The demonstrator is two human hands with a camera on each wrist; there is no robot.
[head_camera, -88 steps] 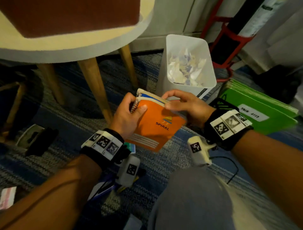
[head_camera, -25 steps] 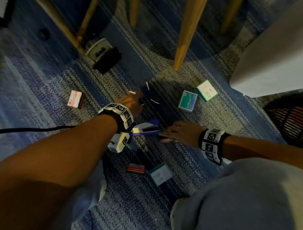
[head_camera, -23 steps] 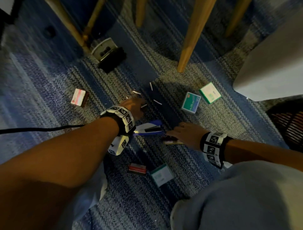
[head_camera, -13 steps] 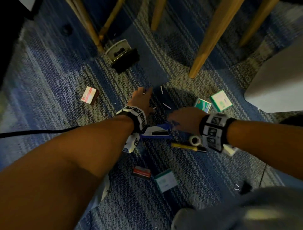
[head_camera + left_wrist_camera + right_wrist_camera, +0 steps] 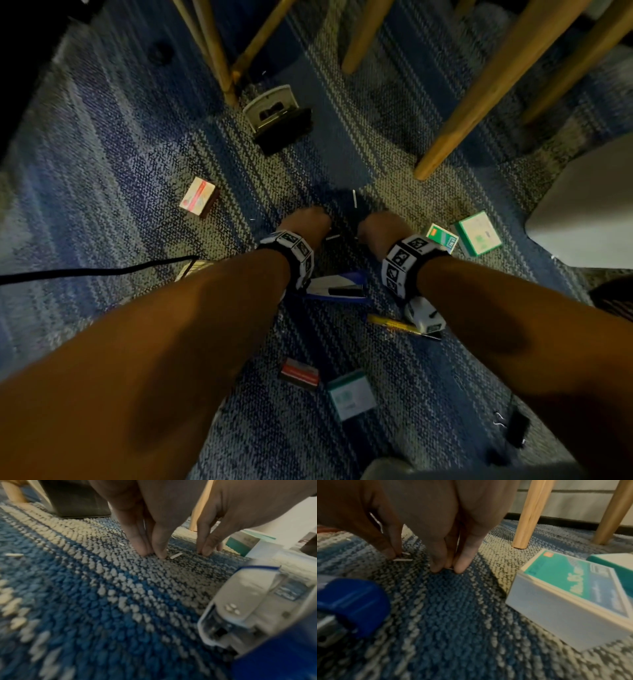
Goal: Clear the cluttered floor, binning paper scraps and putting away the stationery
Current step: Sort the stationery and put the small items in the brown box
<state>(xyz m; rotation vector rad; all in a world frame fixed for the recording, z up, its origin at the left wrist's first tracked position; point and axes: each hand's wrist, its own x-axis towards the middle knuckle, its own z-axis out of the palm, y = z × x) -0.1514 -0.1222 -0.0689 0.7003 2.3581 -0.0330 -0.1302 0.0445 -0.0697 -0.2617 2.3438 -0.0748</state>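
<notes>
Thin pale strips lie on the blue woven carpet; one strip lies just beyond my hands and another strip between them. My left hand points down at the carpet, its fingertips pinched together, and a strip sticks out from them. Close beside it, my right hand pinches a small strip on the carpet between thumb and fingertips. A blue stapler lies behind my wrists.
Small boxes lie around: a red-white box, two green boxes, a red box, a teal box. A yellow cutter, black clip, cable, wooden legs and white bin surround them.
My right hand has come forward from over the stapler and set its fingertips on the carpet beside my left hand. The orange notebook held earlier is gone from view.
</notes>
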